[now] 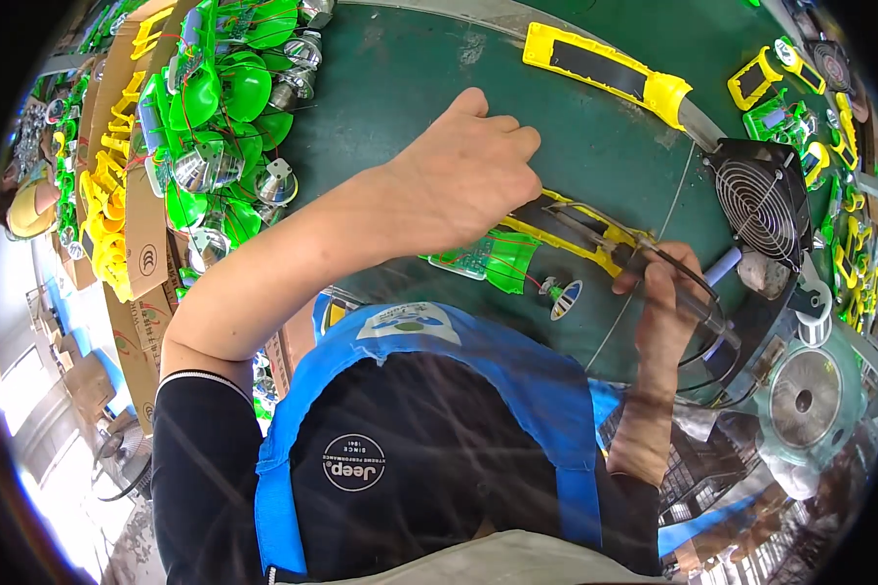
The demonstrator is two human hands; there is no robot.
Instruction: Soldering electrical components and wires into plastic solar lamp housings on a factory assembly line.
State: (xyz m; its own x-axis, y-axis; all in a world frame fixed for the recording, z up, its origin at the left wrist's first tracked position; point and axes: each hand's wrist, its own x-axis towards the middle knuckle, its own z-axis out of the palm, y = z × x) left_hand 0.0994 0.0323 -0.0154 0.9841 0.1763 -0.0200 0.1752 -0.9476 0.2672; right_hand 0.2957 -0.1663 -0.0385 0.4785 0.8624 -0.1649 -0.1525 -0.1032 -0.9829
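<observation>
Soldering, head view | left hand (pixel 468 180) pressed closed on yellow casing (pixel 580 239) on green mat (pixel 410 78) | right hand (pixel 668 302) gripping soldering iron (pixel 688 288), tip at casing | green circuit board (pixel 502 258) wired beside it | joint seemingly unfinished; finished casing (pixel 605 68) lies farther off

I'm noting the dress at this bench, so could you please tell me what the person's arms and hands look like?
Both hands are bare, without gloves: the left hand and the right hand. The forearms are bare too. A black sleeve with a thin white cuff edge sits pushed up at the left elbow, under a blue apron strap.
</observation>
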